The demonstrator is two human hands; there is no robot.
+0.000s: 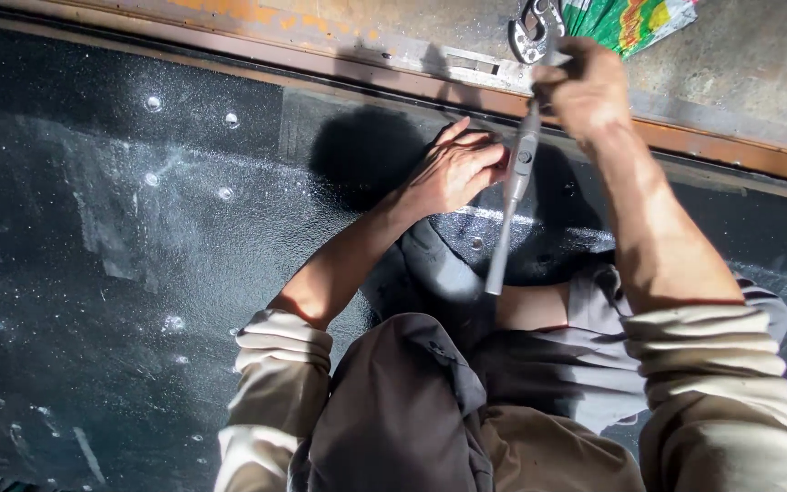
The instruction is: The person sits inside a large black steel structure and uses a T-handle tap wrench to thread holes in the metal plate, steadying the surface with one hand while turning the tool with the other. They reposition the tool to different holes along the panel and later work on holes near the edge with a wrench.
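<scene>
Your rolled cream sleeves [717,360] and the grey cloth over your knees [412,410] sat closest to the lens, soft and creased, with your bare forearms reaching up from them toward the long metal tool [514,187]. That tool was a slim grey steel rod with a thicker jointed section partway along, standing nearly upright over the black, speckled, rough-coated panel [138,228]. Small round bolt heads [153,103] dotted the panel well to the left of the tool, and your shadow fell dark just beside it.

Your right hand [585,91] was closed in a fist around the tool's upper end. Your left hand [453,169] lay against the tool's jointed section from the left, fingers loosely curled and part open, fingertips touching the metal; whether they pinched anything small there could not be made out.

Above the tool's top ran a rusty brown steel rail [393,77], and beyond it sat a curved grey metal hook [532,32] beside a green printed packet [630,20] on bare concrete.
</scene>
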